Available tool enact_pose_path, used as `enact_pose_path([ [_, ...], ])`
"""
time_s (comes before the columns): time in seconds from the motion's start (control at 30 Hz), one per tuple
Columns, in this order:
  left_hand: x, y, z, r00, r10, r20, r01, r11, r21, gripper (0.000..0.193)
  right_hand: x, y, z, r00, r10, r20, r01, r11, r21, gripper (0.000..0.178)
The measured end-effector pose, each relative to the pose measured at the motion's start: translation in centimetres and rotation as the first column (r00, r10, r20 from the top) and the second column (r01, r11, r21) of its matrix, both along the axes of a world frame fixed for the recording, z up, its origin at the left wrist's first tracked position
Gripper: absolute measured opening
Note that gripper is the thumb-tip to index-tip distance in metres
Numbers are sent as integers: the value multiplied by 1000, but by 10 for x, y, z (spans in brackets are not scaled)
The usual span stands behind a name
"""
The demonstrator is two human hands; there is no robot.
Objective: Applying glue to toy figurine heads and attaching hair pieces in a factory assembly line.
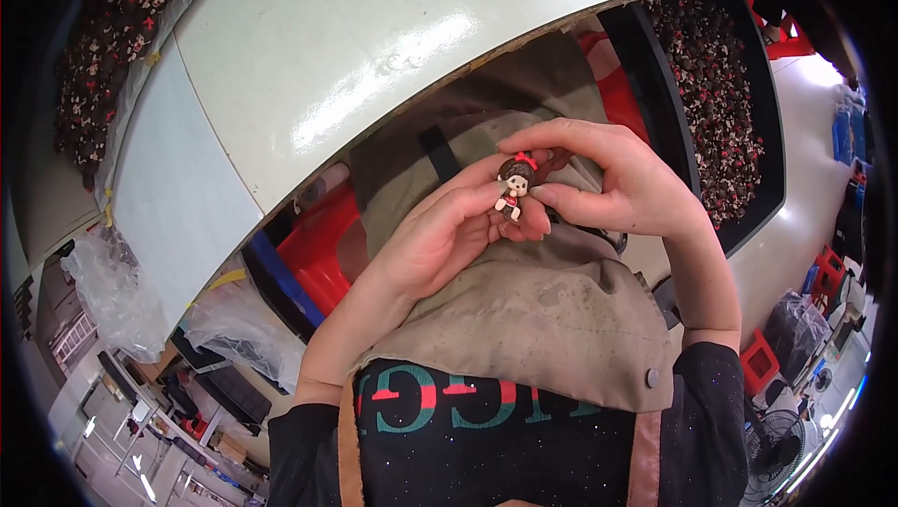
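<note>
Figurine [515,191] between close-set fingertips [546,195]

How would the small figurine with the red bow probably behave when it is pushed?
The figurine is likely light: it looks tiny between the left hand and right hand. Its moulded-looking details suggest a stiff body. Its head, large above a small body, might make it tip.

The back of the figurine [514,187] is hidden against the left hand [426,240]; some fingers of the right hand [641,184] are partly hidden too. The picture's upper edge cuts off the tabletop [374,49]. Pieces heaped at its left end [117,39], and in the bin [773,161] by its near edge, are too small to tell apart.
</note>
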State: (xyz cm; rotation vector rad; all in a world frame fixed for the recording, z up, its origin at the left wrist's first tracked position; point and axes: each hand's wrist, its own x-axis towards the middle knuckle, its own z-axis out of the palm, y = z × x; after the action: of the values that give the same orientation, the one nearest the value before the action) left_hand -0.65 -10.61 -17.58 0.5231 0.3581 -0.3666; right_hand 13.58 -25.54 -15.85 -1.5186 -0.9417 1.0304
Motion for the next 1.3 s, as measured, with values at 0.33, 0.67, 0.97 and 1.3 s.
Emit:
enact_pose_path([
  [0.33, -2, 2, 1, 999, -19, 27, 17, 998, 64, 40, 5, 2, 1, 998, 54, 11, -53, 998, -33, 40],
  [0.67, -4, 0, 6, 1000, -29, 5, 28, 990, 140, 39, 3, 4, 5, 997, 79, 19, -77, 994, -71, 40],
  [0.97, -3, -9, 18, 990, 55, -133, -32, 985, 170, 40, -19, 5, 17, 971, 68, 230, -30, 986, -162, 39],
  [1.3, -12, -5, 12, 1000, -2, -7, 4, 952, 306, 37, -9, 2, 19, 971, 105, 216, -84, 991, -101, 36],
])
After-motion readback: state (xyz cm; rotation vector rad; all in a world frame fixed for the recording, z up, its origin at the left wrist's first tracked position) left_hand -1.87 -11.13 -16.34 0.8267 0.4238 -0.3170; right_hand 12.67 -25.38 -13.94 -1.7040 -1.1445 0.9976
